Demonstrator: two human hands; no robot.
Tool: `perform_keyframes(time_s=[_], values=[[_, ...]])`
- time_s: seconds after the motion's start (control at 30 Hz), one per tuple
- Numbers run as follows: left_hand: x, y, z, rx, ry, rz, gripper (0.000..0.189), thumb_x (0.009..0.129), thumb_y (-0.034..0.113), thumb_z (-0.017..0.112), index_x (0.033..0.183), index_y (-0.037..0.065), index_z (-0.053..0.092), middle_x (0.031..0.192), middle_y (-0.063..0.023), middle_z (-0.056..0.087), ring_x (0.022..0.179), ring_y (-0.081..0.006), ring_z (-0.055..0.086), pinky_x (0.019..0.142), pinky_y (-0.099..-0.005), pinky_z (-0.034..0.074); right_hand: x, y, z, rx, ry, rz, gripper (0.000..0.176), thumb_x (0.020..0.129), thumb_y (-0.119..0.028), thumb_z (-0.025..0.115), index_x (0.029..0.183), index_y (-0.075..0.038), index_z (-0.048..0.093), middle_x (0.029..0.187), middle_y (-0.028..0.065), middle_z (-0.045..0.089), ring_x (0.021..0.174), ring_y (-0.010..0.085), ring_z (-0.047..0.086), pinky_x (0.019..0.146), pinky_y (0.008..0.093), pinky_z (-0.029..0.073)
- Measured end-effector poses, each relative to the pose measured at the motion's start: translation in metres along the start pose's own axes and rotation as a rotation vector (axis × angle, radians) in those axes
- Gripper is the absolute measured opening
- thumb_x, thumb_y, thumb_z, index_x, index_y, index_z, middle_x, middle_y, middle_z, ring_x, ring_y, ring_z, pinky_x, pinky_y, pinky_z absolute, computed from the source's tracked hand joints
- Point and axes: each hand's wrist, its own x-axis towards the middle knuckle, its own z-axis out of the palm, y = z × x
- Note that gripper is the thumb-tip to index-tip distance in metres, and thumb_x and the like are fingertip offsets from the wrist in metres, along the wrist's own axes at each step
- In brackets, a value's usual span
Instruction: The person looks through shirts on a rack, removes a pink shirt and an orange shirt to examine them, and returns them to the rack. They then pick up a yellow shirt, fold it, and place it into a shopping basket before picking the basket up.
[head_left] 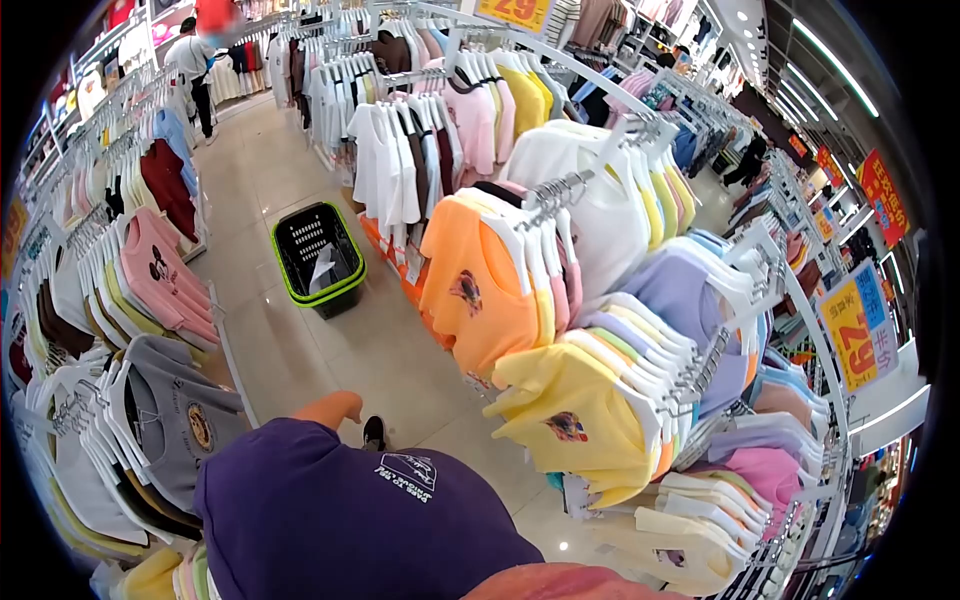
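Observation:
My left hand (347,404) shows just past the purple shirt (350,510) I wear, low over the floor; its fingers cannot be made out. Of my right arm (575,583) only a stretch shows at the bottom edge, and the right hand is out of view. Ahead on the floor stands a black basket with a green rim (279,262), a pale paper-like piece (321,270) inside. Nearest on the right hang a yellow T-shirt (575,420) and an orange T-shirt (475,285). To the left hang a grey top (180,430) and a pink top (165,275).
Clothes racks line both sides of the tiled aisle (245,180). A person (188,62) stands at its far left end. A metal rail (800,290) and a yellow-and-blue price sign (857,335) rise at right. My shoe (374,432) is on the floor.

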Motion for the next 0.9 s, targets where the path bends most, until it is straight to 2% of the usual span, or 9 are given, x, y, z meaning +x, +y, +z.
perform_keyframes(time_s=[0.13,0.2,0.27,0.37,0.47,0.6,0.7,0.73,0.9], values=[[0.010,-0.057,0.027,-0.233,0.253,0.032,0.053,0.083,0.051,0.073,0.106,0.004,0.078,0.114,-0.0188,0.073,0.108,-0.0393,0.068,0.092,-0.0513,0.054,0.023,-0.052,-0.018,0.041,0.049,0.027,0.032,0.089,-0.024,0.071,0.110,0.001,0.070,0.084,0.0094,0.071,0.069,0.0196,0.070,0.056,0.0367,0.054],[0.015,-0.072,0.024,-0.245,0.329,0.001,0.049,0.082,0.047,0.075,0.100,0.002,0.078,0.104,-0.0208,0.075,0.100,-0.0399,0.070,0.087,-0.0503,0.056,0.009,-0.136,-0.046,0.108,0.077,0.030,0.032,0.089,-0.025,0.072,0.109,0.001,0.070,0.083,0.0085,0.070,0.069,0.0190,0.070,0.054,0.0339,0.053],[0.016,-0.081,0.015,-0.338,0.353,-0.033,0.051,0.082,0.049,0.075,0.100,0.002,0.078,0.105,-0.0215,0.074,0.100,-0.0399,0.070,0.088,-0.0506,0.056,-0.023,-0.239,-0.067,0.170,0.108,0.030,0.033,0.089,-0.025,0.072,0.108,0.001,0.070,0.083,0.0076,0.069,0.069,0.0183,0.070,0.052,0.0312,0.051],[-0.004,-0.086,-0.012,-0.430,0.380,-0.040,0.054,0.082,0.051,0.074,0.103,0.002,0.078,0.108,-0.0218,0.074,0.102,-0.0398,0.070,0.090,-0.0506,0.055,-0.002,-0.314,-0.066,0.082,0.095,-0.032,0.033,0.089,-0.028,0.072,0.108,0.000,0.071,0.084,0.0065,0.070,0.069,0.0168,0.070,0.053,0.0311,0.051],[-0.008,-0.106,-0.017,-0.516,0.400,-0.007,0.055,0.082,0.052,0.073,0.107,0.003,0.077,0.113,-0.0214,0.073,0.106,-0.0397,0.069,0.092,-0.0502,0.055,0.038,-0.358,-0.049,0.057,-0.019,-0.066,0.033,0.090,-0.029,0.073,0.109,-0.002,0.071,0.085,0.0058,0.070,0.068,0.0165,0.070,0.053,0.0305,0.051],[0.010,-0.150,0.025,-0.685,0.476,-0.055,0.055,0.083,0.052,0.072,0.112,0.005,0.076,0.117,-0.0204,0.072,0.109,-0.0395,0.068,0.093,-0.0497,0.054,0.085,-0.408,-0.019,0.016,-0.124,-0.132,0.034,0.090,-0.030,0.073,0.112,-0.004,0.071,0.085,0.0051,0.070,0.069,0.0157,0.069,0.054,0.0296,0.052],[-0.003,-0.194,0.047,-0.693,0.332,-0.127,0.056,0.083,0.043,0.075,0.125,0.005,0.070,0.126,-0.0203,0.069,0.117,-0.0377,0.065,0.099,-0.0475,0.052,0.148,-0.410,0.001,0.048,-0.222,-0.161,0.035,0.091,-0.030,0.072,0.114,-0.004,0.070,0.085,0.0050,0.070,0.069,0.0153,0.069,0.055,0.0291,0.052],[-0.015,-0.208,0.051,-0.665,0.270,-0.172,0.056,0.084,0.042,0.075,0.126,0.005,0.070,0.126,-0.0201,0.069,0.117,-0.0378,0.065,0.099,-0.0471,0.052,0.139,-0.430,0.004,-0.033,-0.203,-0.172,0.034,0.091,-0.030,0.072,0.114,-0.005,0.070,0.085,0.0049,0.070,0.069,0.0152,0.069,0.054,0.0288,0.052],[-0.036,-0.253,0.108,-0.779,0.331,-0.327,0.050,0.086,0.041,0.074,0.124,0.008,0.071,0.122,-0.0170,0.072,0.116,-0.0358,0.066,0.099,-0.0476,0.052,0.137,-0.508,0.022,-0.232,-0.212,-0.185,0.033,0.092,-0.029,0.071,0.114,-0.005,0.071,0.087,0.0054,0.071,0.068,0.0156,0.070,0.054,0.0295,0.052]])
